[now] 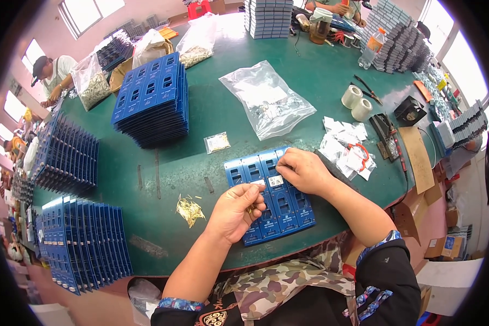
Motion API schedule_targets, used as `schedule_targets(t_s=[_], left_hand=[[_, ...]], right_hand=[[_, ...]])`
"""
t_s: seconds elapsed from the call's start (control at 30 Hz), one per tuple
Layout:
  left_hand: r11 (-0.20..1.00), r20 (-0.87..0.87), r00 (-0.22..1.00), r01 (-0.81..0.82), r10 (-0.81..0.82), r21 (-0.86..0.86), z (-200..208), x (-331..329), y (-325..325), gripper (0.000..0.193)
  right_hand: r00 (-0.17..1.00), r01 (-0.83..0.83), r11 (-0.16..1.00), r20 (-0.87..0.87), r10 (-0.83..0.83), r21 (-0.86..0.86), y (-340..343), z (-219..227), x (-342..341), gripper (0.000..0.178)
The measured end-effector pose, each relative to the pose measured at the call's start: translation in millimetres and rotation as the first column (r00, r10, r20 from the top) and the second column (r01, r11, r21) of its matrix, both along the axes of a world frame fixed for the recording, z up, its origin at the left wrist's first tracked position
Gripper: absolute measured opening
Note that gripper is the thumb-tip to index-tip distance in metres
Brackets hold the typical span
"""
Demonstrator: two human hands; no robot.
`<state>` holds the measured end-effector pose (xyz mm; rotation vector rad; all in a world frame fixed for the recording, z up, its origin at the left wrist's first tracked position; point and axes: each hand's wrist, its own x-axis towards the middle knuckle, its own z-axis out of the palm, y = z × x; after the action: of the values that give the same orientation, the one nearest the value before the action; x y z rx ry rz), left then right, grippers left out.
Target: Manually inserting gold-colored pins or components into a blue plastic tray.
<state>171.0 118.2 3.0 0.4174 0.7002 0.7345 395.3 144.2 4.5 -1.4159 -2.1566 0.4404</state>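
Note:
A blue circuit board panel (281, 209) with rows of rectangular cut-outs lies on the green table in front of me. Over its left part, my left hand (231, 214) is curled, thumb against forefinger, around a few gold pins (250, 209). My right hand (305, 171) is at the panel's far right part with fingertips pinched down on the board; whatever they hold is hidden. White labels (276, 181) sit on the panel between the hands. Left of my left hand, a loose heap of thin gold pins (189, 211) rests on the table.
Stacked blue panels (149, 92) stand at the far left, with more panels (84, 239) along the left edge. Beyond lie a clear plastic bag (269, 100) and a small packet (217, 142). Right are tape rolls (352, 96), pliers (368, 90), a soldering iron (398, 149) and red-handled cutters (359, 155).

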Motion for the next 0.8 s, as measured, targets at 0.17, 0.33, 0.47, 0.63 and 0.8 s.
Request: schedule_targets(t_s=[0.17,0.33,0.47,0.63,0.8], left_hand=[[1.0,0.023,1.0,0.006,-0.006,-0.004,-3.4,-1.3,0.1,0.017],[1.0,0.004,1.0,0.023,-0.023,0.001,-1.9,-1.7,-0.4,0.019],[0.999,0.005,0.999,0.033,-0.033,0.016,-2.9,-2.4,0.1,0.018],[0.998,0.04,0.998,0.054,-0.055,0.025,-2.8,-3.3,0.4,0.02],[0.999,-0.023,0.998,0.052,-0.052,0.002,1.8,-1.3,-0.1,0.022]], right_hand=[[1.0,0.004,1.0,0.016,-0.004,0.01,-1.0,1.0,-0.5,0.012],[1.0,-0.008,1.0,0.014,0.008,0.012,-1.1,2.3,0.0,0.011],[1.0,-0.006,1.0,0.025,0.005,0.02,-1.5,0.9,0.1,0.011],[0.997,-0.016,0.999,0.074,0.013,0.04,-2.7,2.0,-1.4,0.009],[0.987,-0.072,0.984,0.152,0.047,0.162,-5.4,2.7,-3.3,0.007]])
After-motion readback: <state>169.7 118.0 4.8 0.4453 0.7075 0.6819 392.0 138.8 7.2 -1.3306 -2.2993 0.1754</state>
